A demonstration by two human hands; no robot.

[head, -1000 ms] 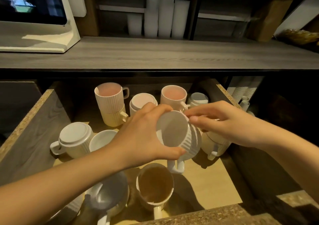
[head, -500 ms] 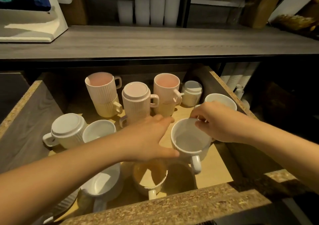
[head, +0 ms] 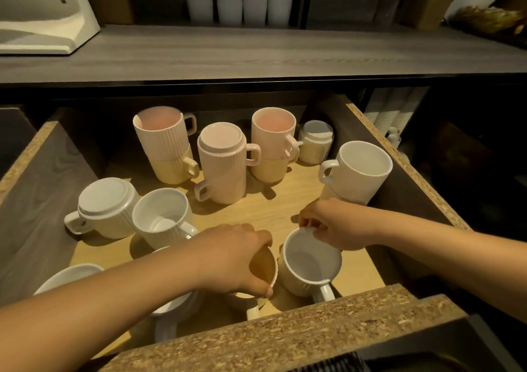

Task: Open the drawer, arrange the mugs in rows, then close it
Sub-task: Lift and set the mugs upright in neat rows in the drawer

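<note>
The drawer (head: 288, 334) is pulled open and holds several ribbed mugs. A white mug (head: 309, 262) stands upright near the front right, its handle toward me; my right hand (head: 335, 224) pinches its far rim. My left hand (head: 236, 257) grips the rim of a brownish mug (head: 263, 269) just left of it, and covers most of that mug. Further back stand two pink-on-cream stacks (head: 165, 143) (head: 273, 140), an upside-down pink stack (head: 222, 162) and a small upside-down mug (head: 316, 140). At the right wall is a white stack (head: 359, 169).
On the left sit an upside-down white mug (head: 104, 207) and an upright white mug (head: 162, 217); two more white mugs (head: 68, 276) lie partly under my left forearm. A grey counter (head: 256, 52) overhangs the drawer, with a white device (head: 48, 15) at left.
The white mug, held tilted in both hands a second ago, now stands on the drawer floor near the front. My left hand left it and dropped onto the brownish mug.
</note>
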